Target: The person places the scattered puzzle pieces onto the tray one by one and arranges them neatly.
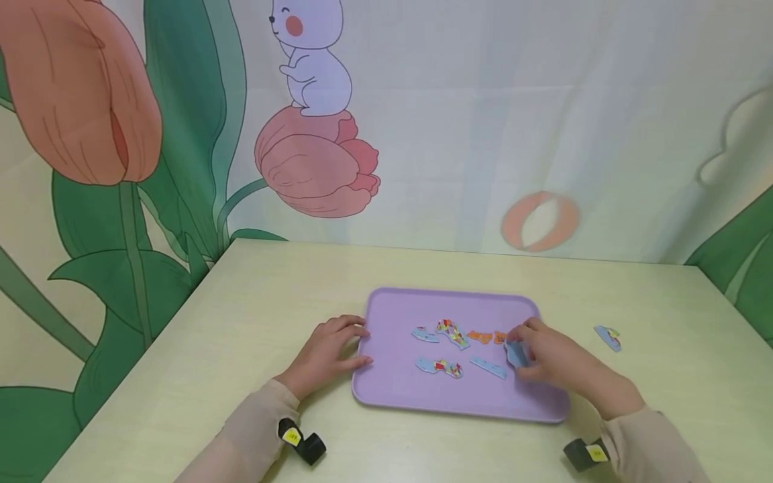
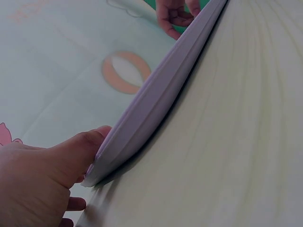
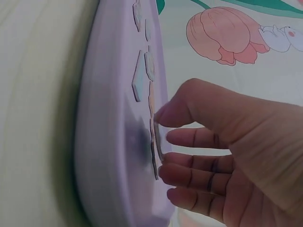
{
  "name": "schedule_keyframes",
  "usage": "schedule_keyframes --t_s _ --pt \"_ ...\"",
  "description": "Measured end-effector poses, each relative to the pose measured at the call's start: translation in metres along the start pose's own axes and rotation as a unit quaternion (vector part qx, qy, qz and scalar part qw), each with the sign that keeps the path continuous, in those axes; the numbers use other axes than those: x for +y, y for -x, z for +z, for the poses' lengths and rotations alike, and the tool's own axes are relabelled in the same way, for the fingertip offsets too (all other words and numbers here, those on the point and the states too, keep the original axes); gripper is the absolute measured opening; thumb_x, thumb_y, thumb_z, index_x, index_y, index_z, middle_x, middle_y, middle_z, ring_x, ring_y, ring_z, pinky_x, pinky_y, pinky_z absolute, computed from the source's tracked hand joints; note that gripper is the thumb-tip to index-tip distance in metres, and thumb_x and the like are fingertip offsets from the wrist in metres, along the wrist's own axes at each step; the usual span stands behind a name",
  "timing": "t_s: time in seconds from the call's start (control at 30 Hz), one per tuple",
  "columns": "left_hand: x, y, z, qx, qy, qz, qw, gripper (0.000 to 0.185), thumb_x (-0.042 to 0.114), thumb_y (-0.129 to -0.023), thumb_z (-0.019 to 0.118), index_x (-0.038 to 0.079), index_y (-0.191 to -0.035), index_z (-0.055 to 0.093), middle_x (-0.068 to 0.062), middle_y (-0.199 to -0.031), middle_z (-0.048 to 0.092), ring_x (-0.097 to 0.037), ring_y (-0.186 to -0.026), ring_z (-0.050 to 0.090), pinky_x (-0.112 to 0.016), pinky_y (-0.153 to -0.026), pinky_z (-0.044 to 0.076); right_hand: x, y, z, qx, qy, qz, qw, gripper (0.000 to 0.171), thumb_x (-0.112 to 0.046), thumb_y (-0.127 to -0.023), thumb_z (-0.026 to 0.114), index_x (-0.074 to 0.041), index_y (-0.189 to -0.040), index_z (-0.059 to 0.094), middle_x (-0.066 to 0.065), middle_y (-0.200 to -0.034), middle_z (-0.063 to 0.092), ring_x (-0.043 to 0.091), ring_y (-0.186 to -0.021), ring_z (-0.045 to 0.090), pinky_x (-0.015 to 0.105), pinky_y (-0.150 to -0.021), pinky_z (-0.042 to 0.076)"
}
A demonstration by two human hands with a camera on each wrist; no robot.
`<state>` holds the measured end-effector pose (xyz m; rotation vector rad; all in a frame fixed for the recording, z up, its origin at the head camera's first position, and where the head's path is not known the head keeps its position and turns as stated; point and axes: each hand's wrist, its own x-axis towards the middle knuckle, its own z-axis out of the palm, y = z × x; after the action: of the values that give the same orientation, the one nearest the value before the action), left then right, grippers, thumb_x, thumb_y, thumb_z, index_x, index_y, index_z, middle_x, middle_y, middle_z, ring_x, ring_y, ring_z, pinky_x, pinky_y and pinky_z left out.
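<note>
Over the right part of a purple tray (image 1: 392, 389), my right hand (image 1: 552, 352) pinches a light blue puzzle piece (image 1: 516, 355) between thumb and fingers. From the right wrist view, that piece (image 3: 158, 139) is seen edge-on, close above the tray. Orange puzzle pieces (image 1: 481, 337) lie just left of it, with a pale blue strip piece (image 1: 488, 367) below them. Farther left are a multicoloured piece (image 1: 453, 333), a small blue piece (image 1: 425, 335) and a blue piece with a colourful end (image 1: 439, 367). My left hand (image 1: 329, 352) touches the tray's left rim, its thumb (image 2: 87, 146) against the edge.
One more puzzle piece (image 1: 608, 337) lies on the pale table (image 1: 290, 275), right of the tray. Behind the table hangs a curtain (image 1: 435, 134) printed with tulips and a white animal. A small black device (image 1: 302, 443) is strapped to each wrist.
</note>
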<state>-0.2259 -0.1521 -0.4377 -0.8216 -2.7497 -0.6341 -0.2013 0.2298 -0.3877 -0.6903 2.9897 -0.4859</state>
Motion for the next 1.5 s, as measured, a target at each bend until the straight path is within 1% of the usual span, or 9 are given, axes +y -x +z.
schedule_keyframes --t_s 0.27,0.47,0.6,0.77,0.83,1.0,1.1,1.3,1.5 --pt "0.0 0.0 0.0 0.004 0.002 0.004 1.0 0.04 0.037 -0.079 0.076 0.013 -0.109 0.067 -0.006 -0.129 0.06 -0.028 -0.119 0.055 -0.046 -0.099 0.044 -0.003 0.002 0.003 -0.006 0.038 -0.018 0.999 0.042 -0.011 -0.067 0.073 -0.001 -0.107 0.062 0.005 -0.096 0.052 0.007 -0.068 0.043 0.023 -0.061 0.043" --pt "-0.001 0.001 0.001 0.006 0.003 0.005 1.0 0.04 0.037 -0.079 0.077 0.013 -0.109 0.067 -0.006 -0.129 0.06 -0.028 -0.119 0.055 -0.046 -0.099 0.043 -0.002 0.002 0.003 -0.009 0.035 -0.015 0.999 0.042 -0.014 -0.068 0.075 -0.003 -0.107 0.063 0.005 -0.099 0.054 0.007 -0.07 0.045 0.025 -0.063 0.044" --pt "-0.002 0.002 0.003 0.007 0.004 0.001 1.0 0.04 0.037 -0.079 0.077 0.013 -0.109 0.067 -0.006 -0.129 0.06 -0.027 -0.119 0.055 -0.046 -0.099 0.043 0.0 0.001 0.002 -0.008 0.024 -0.017 1.0 0.04 -0.018 -0.07 0.077 -0.004 -0.106 0.064 0.003 -0.094 0.054 0.007 -0.07 0.044 0.024 -0.063 0.044" --pt "-0.002 0.002 0.004 0.007 0.008 0.001 0.9999 0.039 0.037 -0.079 0.077 0.013 -0.108 0.067 -0.006 -0.128 0.06 -0.027 -0.119 0.055 -0.046 -0.099 0.043 0.004 0.002 -0.004 0.014 0.007 -0.03 0.999 0.036 -0.016 -0.073 0.076 -0.005 -0.106 0.063 0.004 -0.094 0.058 0.005 -0.069 0.043 0.022 -0.062 0.041" --pt "-0.002 0.002 0.005 0.008 0.009 0.002 0.9999 0.039 0.037 -0.079 0.077 0.013 -0.108 0.067 -0.006 -0.128 0.06 -0.027 -0.12 0.055 -0.047 -0.099 0.043 0.005 0.002 -0.008 0.025 0.004 -0.028 0.999 0.035 -0.015 -0.075 0.075 -0.005 -0.106 0.063 0.005 -0.095 0.058 0.004 -0.068 0.042 0.021 -0.061 0.041" --pt "-0.001 0.002 0.006 0.01 0.011 0.004 0.9999 0.039 0.036 -0.078 0.077 0.013 -0.108 0.067 -0.006 -0.128 0.06 -0.028 -0.119 0.055 -0.047 -0.099 0.043 0.009 0.004 -0.017 0.039 -0.018 -0.019 0.999 0.033 -0.015 -0.078 0.072 -0.004 -0.107 0.063 0.003 -0.092 0.057 0.004 -0.069 0.043 0.02 -0.059 0.039" --pt "-0.002 0.001 0.006 0.009 0.006 0.004 0.9999 0.039 0.037 -0.078 0.077 0.013 -0.108 0.067 -0.005 -0.128 0.06 -0.027 -0.118 0.056 -0.046 -0.099 0.044 0.012 0.005 -0.022 0.047 -0.027 -0.019 0.998 0.033 -0.015 -0.08 0.072 -0.003 -0.109 0.061 0.004 -0.094 0.059 0.005 -0.07 0.045 0.02 -0.06 0.04" --pt "0.0 0.001 0.002 0.007 0.005 0.001 1.0 0.039 0.037 -0.079 0.077 0.014 -0.108 0.066 -0.006 -0.128 0.06 -0.028 -0.119 0.055 -0.046 -0.099 0.043 0.023 0.005 -0.032 0.074 -0.017 -0.017 0.997 0.038 -0.012 -0.08 0.073 0.0 -0.113 0.058 0.008 -0.098 0.06 0.009 -0.074 0.05 0.021 -0.061 0.042" --pt "0.001 0.0 0.001 0.004 0.002 -0.003 1.0 0.039 0.037 -0.079 0.077 0.014 -0.108 0.066 -0.005 -0.128 0.059 -0.028 -0.119 0.055 -0.046 -0.098 0.043 0.036 0.007 -0.041 0.076 -0.001 -0.002 0.997 0.042 -0.013 -0.081 0.073 0.001 -0.117 0.056 0.012 -0.102 0.06 0.014 -0.079 0.054 0.024 -0.062 0.045"
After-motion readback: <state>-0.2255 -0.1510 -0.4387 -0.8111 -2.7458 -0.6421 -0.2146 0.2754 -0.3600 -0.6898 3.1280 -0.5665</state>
